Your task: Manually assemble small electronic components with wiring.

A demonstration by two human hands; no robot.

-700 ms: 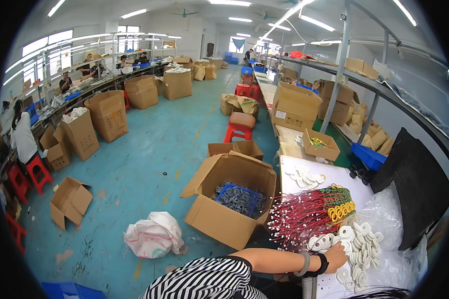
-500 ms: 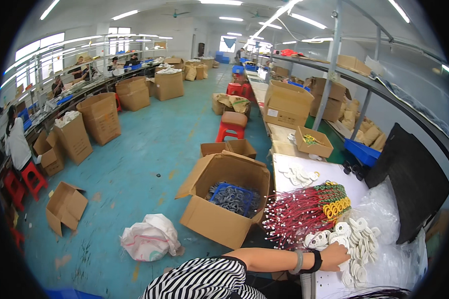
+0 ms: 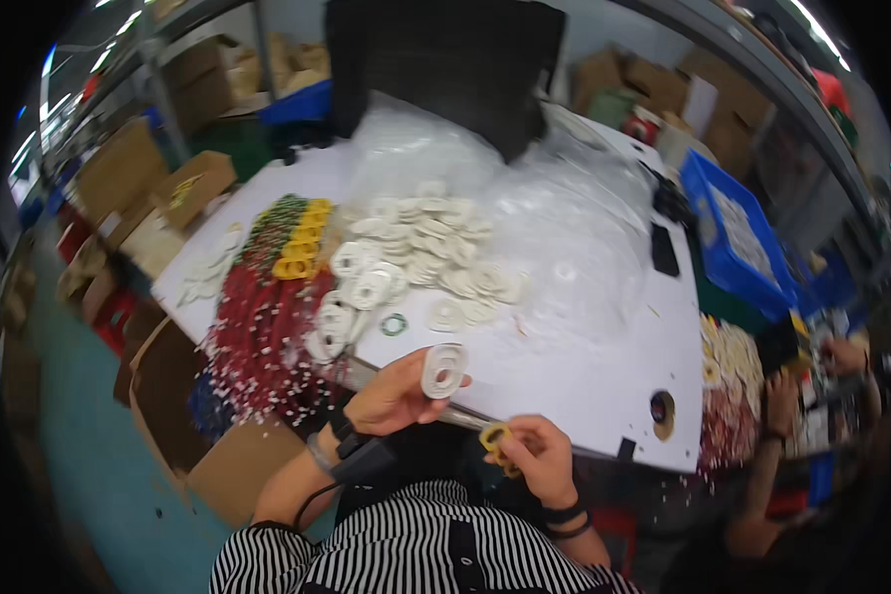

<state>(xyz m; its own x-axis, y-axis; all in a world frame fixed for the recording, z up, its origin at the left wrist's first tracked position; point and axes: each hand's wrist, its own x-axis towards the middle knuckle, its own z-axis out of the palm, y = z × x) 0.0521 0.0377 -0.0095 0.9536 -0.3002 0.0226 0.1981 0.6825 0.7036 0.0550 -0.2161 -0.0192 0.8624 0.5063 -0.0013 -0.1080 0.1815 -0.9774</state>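
Note:
My left hand is closed on a white oval plastic piece with a ring-shaped opening, held up at the table's front edge. To its right, my right hand grips a yellow ring between thumb and fingers, lower and close to my body. Beyond my hands lies a heap of similar white plastic pieces. Left of the heap are bundled red wires with white tips, topped by a row of yellow rings. A small green ring lies on the white tabletop.
Clear plastic bags cover the table's middle back, before a black panel. A blue bin stands at the right, near a co-worker's hands. A dark roll lies near the right edge. An open carton is at lower left.
The view has swung right, from the room to the table. My left hand has come from the heap toward my body with a white piece. My right hand and the yellow ring now show.

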